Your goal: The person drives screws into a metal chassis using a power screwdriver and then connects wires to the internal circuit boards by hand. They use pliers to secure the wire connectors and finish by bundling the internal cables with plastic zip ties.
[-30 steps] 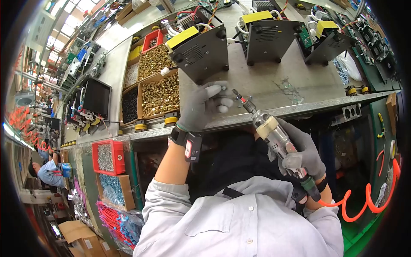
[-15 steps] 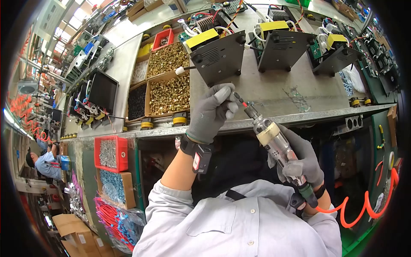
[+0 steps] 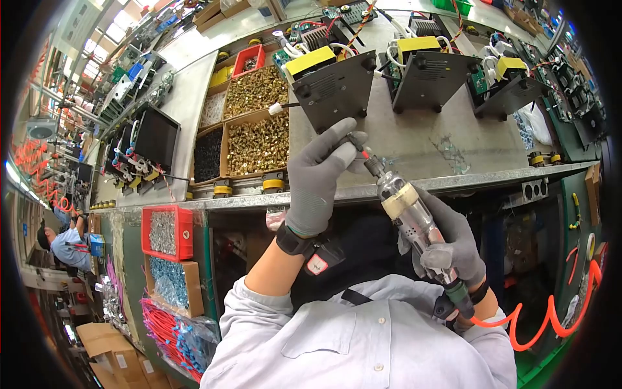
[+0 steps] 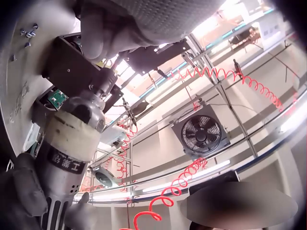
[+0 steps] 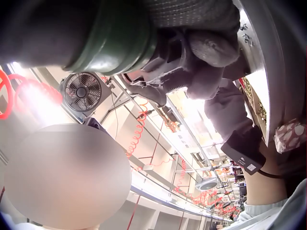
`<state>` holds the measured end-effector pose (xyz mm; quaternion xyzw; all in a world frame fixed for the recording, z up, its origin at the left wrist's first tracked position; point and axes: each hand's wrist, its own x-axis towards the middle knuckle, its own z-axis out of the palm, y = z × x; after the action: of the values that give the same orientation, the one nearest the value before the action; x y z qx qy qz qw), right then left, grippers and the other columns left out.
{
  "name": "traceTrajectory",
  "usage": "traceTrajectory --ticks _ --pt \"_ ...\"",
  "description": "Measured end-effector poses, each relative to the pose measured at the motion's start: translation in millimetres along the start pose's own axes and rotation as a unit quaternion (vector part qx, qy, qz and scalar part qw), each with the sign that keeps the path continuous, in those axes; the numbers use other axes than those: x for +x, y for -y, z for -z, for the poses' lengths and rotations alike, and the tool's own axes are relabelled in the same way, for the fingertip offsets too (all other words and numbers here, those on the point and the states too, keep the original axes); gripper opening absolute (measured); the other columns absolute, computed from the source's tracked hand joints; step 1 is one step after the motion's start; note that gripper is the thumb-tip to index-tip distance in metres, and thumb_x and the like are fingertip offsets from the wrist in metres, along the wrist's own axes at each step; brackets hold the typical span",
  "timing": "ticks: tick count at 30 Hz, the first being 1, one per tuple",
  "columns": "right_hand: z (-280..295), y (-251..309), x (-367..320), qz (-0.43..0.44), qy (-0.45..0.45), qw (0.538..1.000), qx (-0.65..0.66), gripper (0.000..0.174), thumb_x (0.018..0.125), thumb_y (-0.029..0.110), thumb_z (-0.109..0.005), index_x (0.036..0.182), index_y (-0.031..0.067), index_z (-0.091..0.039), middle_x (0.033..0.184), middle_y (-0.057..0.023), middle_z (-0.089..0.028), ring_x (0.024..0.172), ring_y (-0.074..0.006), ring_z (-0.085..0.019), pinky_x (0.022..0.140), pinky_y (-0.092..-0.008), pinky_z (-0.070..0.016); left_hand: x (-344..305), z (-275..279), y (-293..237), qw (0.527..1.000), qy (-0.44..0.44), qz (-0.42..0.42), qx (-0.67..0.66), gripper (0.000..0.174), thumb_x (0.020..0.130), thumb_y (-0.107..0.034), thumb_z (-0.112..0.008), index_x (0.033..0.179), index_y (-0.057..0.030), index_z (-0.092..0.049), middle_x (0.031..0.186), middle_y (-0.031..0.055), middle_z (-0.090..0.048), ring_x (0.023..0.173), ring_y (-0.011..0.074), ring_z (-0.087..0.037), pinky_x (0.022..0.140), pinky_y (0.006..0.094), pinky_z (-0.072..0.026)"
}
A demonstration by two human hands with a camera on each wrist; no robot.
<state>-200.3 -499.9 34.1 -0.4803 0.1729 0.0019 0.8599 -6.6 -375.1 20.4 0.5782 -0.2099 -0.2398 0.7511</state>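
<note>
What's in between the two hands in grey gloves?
The silver power screwdriver with a beige tape band: the right hand grips its body and the left hand pinches its tip, as the head view shows.

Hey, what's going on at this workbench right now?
A person in grey gloves grips an air screwdriver in the right hand, tilted up toward the bench. The left hand pinches the tip of its bit, in front of a black unit on the bench. Boxes of brass screws sit nearby.
</note>
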Motion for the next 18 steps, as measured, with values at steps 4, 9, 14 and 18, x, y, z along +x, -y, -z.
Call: traceTrajectory --ticks 4,9,14,18 --pt "-4.5 3.7 -2.7 -0.011 -0.008 1.0 -0.01 0.1 0.059 0.007 -0.071 0.15 -0.0041 -0.03 0.109 -0.0155 -0.061 0.089 -0.0186 -0.063 0.076 -0.0297 -0.0533 -0.2 -3.4 3.1 0.997 -0.021 -0.055 0.052 0.035 0.091 0.002 -0.055 0.124 0.0094 -0.059 0.107 0.0169 -0.069 0.089 0.0174 -0.068 0.076 0.0256 -0.0548" --pt "-14.2 3.7 1.4 0.107 -0.042 0.967 -0.228 0.094 0.064 0.013 -0.072 0.148 -0.0053 -0.033 0.113 -0.0119 -0.063 0.096 -0.0152 -0.061 0.089 -0.0289 -0.0474 7.9 1.3 -3.4 0.869 -0.033 -0.292 0.399 0.03 0.085 0.004 -0.061 0.113 0.0002 -0.07 0.088 0.0057 -0.07 0.072 0.0092 -0.063 0.064 0.0232 -0.05" --pt "-17.7 4.3 25.3 0.157 -0.055 0.957 -0.236 0.093 0.064 0.014 -0.071 0.148 -0.0011 -0.035 0.11 -0.0118 -0.063 0.094 -0.0147 -0.06 0.087 -0.029 -0.0484 33.8 3.7 -35.9 0.814 -0.046 -0.372 0.444 0.025 0.08 -0.006 -0.069 0.105 -0.0048 -0.072 0.071 0.0079 -0.059 0.057 0.0175 -0.057 0.051 0.0295 -0.0456" --pt "-18.8 8.9 42.1 0.139 -0.056 0.973 -0.175 0.092 0.063 0.011 -0.069 0.149 -0.0001 -0.035 0.097 -0.0099 -0.063 0.082 -0.0131 -0.062 0.077 -0.0287 -0.0512 86.6 15.3 -56.0 0.681 -0.145 -0.522 0.492 0.022 0.088 -0.021 -0.068 0.103 -0.0044 -0.072 0.082 0.0092 -0.066 0.076 0.0228 -0.063 0.068 0.0328 -0.0493"
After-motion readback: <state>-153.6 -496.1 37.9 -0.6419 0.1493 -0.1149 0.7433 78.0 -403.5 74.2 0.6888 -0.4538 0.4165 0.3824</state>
